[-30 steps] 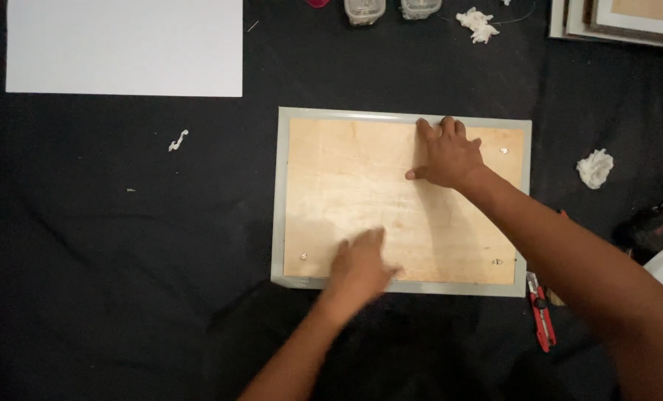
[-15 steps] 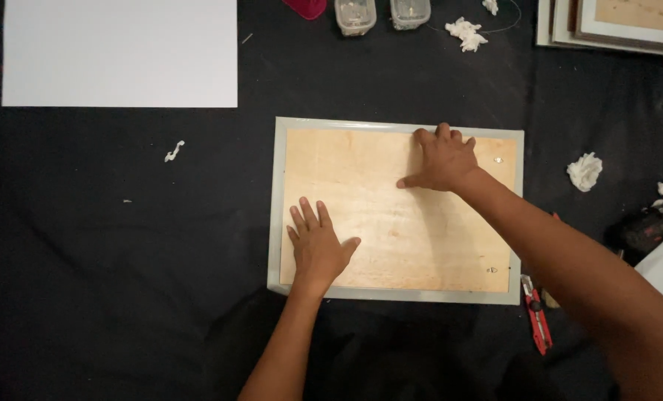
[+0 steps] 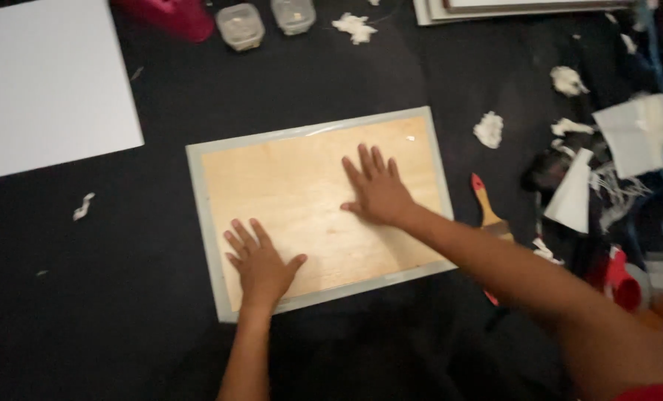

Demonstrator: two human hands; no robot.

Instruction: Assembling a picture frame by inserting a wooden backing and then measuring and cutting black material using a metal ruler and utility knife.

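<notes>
A light wooden panel [image 3: 301,193] in a pale grey frame [image 3: 201,215] lies flat on a black cloth in the middle of the head view. My left hand [image 3: 258,261] rests palm down on the panel's near left part, fingers spread. Flat on the panel right of centre is my right hand [image 3: 376,189], fingers pointing away from me. Neither hand holds anything.
A big white sheet [image 3: 45,89] lies at far left. A pink object [image 3: 169,15] and two small clear jars [image 3: 241,26] stand at the far edge. A wooden-handled brush [image 3: 487,212], crumpled white wads [image 3: 489,128] and paper clutter [image 3: 628,141] lie to the right.
The view has shifted, so the framed panel now sits tilted and more centred. My right hand slid from the far right corner toward the panel's middle. My left hand stays at the near left.
</notes>
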